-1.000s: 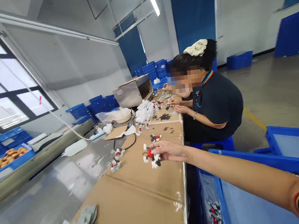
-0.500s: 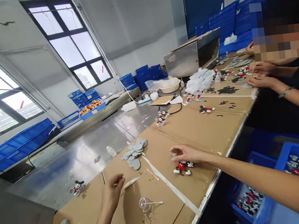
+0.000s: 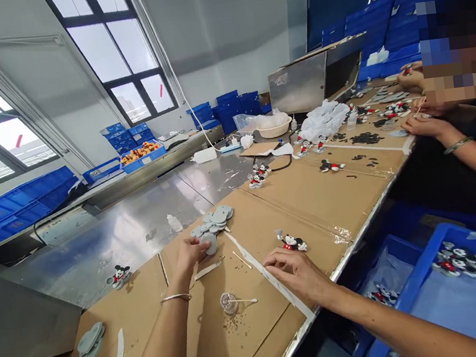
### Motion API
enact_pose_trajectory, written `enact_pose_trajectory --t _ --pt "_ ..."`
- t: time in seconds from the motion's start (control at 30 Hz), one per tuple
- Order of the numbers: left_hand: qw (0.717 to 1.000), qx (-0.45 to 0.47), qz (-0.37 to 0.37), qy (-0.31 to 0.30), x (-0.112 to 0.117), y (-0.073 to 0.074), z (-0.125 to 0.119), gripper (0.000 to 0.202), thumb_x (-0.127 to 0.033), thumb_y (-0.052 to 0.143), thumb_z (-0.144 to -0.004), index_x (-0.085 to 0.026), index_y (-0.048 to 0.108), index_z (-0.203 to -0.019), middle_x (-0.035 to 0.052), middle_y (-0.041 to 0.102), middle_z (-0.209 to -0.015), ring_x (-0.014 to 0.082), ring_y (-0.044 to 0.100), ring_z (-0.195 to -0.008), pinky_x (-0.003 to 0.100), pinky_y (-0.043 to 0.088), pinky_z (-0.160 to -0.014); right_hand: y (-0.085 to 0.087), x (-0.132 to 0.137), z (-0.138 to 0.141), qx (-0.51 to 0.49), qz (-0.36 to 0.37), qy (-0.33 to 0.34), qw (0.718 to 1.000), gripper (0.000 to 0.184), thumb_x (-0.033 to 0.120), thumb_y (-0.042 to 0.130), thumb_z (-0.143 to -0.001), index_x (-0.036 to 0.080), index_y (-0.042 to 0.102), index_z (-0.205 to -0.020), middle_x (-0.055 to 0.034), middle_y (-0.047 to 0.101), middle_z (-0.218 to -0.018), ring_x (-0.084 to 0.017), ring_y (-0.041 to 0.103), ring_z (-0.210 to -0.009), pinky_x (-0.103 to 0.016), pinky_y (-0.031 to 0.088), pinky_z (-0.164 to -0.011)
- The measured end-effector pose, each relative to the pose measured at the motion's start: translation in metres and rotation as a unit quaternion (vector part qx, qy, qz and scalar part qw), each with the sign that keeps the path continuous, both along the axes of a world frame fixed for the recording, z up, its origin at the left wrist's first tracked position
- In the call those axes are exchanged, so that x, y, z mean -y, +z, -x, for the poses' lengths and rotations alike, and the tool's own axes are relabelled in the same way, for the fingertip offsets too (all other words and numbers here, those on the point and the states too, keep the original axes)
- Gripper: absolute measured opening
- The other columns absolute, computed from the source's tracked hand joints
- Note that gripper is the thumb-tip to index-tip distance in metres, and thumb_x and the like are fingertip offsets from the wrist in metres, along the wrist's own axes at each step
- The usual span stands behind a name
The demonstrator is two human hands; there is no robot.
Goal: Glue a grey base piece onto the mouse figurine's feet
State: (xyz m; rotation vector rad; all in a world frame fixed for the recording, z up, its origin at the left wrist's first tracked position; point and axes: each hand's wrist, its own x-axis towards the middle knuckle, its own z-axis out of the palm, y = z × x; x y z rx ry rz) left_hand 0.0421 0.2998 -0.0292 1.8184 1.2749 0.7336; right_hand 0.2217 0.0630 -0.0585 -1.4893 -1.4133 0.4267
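My left hand (image 3: 190, 257) pinches the edge of a round grey piece (image 3: 209, 244) at the near side of a pile of flat grey pieces (image 3: 215, 222). My right hand (image 3: 291, 270) hovers over the cardboard with its fingers loosely stretched and nothing seen in them. Just beyond it lies a mouse figure (image 3: 292, 242) in red, black and white, with a small grey piece at its raised hand. Between my hands are a cotton swab (image 3: 242, 260), a knife-like tool with a pale handle (image 3: 208, 270), and a small glass jar (image 3: 229, 303) with another swab laid across it.
A mouse figure (image 3: 120, 276) stands at the left, and more grey pieces (image 3: 91, 344) lie near the front. Blue bins (image 3: 431, 288) with figures stand below the table's right edge. A co-worker's hands (image 3: 423, 123) work at the far right. A small bottle (image 3: 175, 223) lies on the metal.
My left hand has moved forward to the grey pile and taken hold of a round piece. My right hand has drawn back from the mouse figure, leaving it on the cardboard.
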Motion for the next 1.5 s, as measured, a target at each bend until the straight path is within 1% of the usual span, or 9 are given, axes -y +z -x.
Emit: enact_pose_trajectory --t 0.2,0.4,0.57,0.73,0.87,0.97,1.13,1.3,1.5 --pt "0.987 -0.074 -0.121 0.068 0.057 0.021 0.084 0.018 -0.036 0.066 -0.081 -0.020 0.067 -0.089 -0.0017 0.063 -0.068 0.0171 0.062 -0.065 0.030 0.046 -0.060 -0.007 -0.001 0.029 0.014 0.005 0.061 0.998 0.016 0.024 0.058 -0.089 0.021 0.074 -0.088 -0.0047 0.067 -0.081 -0.017 0.061 -0.075 -0.027 0.045 -0.069" --pt "0.947 -0.131 -0.281 0.089 0.167 -0.043 0.142 0.023 -0.037 0.051 -0.086 -0.024 0.069 -0.093 0.0109 0.071 -0.108 0.0306 0.065 -0.101 0.042 0.048 -0.084 -0.024 0.000 0.043 0.086 -0.064 0.069 0.992 0.018 0.027 0.060 -0.090 0.016 0.072 -0.098 -0.0077 0.065 -0.084 -0.018 0.061 -0.077 -0.028 0.048 -0.069" --pt "0.869 -0.233 -0.437 -0.021 0.208 -0.087 0.161 0.028 -0.025 0.054 -0.090 -0.025 0.063 -0.117 0.0110 0.071 -0.114 0.0275 0.066 -0.103 0.039 0.054 -0.084 -0.027 -0.002 0.046 0.053 -0.110 0.051 0.991 0.017 0.024 0.054 -0.093 0.018 0.070 -0.098 -0.0082 0.066 -0.089 -0.018 0.063 -0.082 -0.028 0.050 -0.074" --pt "0.930 -0.167 -0.317 0.082 0.208 -0.076 0.174 0.030 -0.036 0.059 -0.089 -0.028 0.062 -0.117 0.0067 0.068 -0.119 0.0264 0.060 -0.111 0.046 0.048 -0.096 -0.027 0.002 0.046 0.003 -0.116 0.015 0.993 0.016 0.026 0.053 -0.093 0.021 0.068 -0.094 -0.0080 0.067 -0.090 -0.020 0.064 -0.087 -0.031 0.051 -0.079" --pt "0.976 -0.129 -0.175 0.016 0.190 -0.062 0.175 0.046 -0.044 0.060 -0.086 -0.028 0.057 -0.130 0.0051 0.059 -0.136 0.0275 0.044 -0.133 0.049 0.042 -0.106 -0.028 0.002 0.045 -0.015 -0.085 0.006 0.996 0.018 0.031 0.053 -0.093 0.022 0.068 -0.091 -0.0082 0.067 -0.090 -0.021 0.064 -0.088 -0.033 0.051 -0.080" --pt "0.980 -0.132 -0.144 -0.020 0.180 -0.059 0.168 0.044 -0.044 0.063 -0.083 -0.031 0.062 -0.124 0.0031 0.064 -0.127 0.0255 0.053 -0.123 0.044 0.045 -0.102 -0.029 0.001 0.045 -0.016 -0.081 0.008 0.997 0.018 0.031 0.053 -0.094 0.022 0.068 -0.091 -0.0076 0.067 -0.089 -0.021 0.064 -0.087 -0.032 0.050 -0.079" --pt "0.969 -0.170 -0.165 0.075 0.184 -0.069 0.153 0.056 -0.058 0.069 -0.072 -0.019 0.071 -0.112 0.0129 0.065 -0.099 0.0348 0.057 -0.096 0.057 0.044 -0.087 -0.030 0.001 0.044 -0.019 -0.075 0.007 0.997 0.016 0.028 0.053 -0.093 0.021 0.067 -0.090 -0.0074 0.067 -0.089 -0.020 0.063 -0.086 -0.032 0.049 -0.079" --pt "0.968 -0.166 -0.164 0.090 0.192 -0.076 0.145 0.053 -0.062 0.069 -0.069 -0.025 0.073 -0.107 0.0101 0.064 -0.098 0.0336 0.056 -0.094 0.055 0.042 -0.086 -0.029 0.001 0.045 -0.017 -0.070 0.011 0.997 0.017 0.028 0.052 -0.094 0.021 0.067 -0.091 -0.0071 0.067 -0.088 -0.020 0.064 -0.085 -0.031 0.050 -0.077" --pt "0.974 -0.125 -0.167 0.085 0.159 -0.050 0.156 0.058 -0.065 0.067 -0.068 -0.025 0.071 -0.110 0.0092 0.067 -0.099 0.0326 0.060 -0.097 0.050 0.048 -0.084 -0.031 0.004 0.044 -0.028 -0.095 -0.025 0.995 0.016 0.029 0.054 -0.093 0.023 0.068 -0.097 -0.0056 0.067 -0.090 -0.017 0.064 -0.079 -0.027 0.052 -0.073"
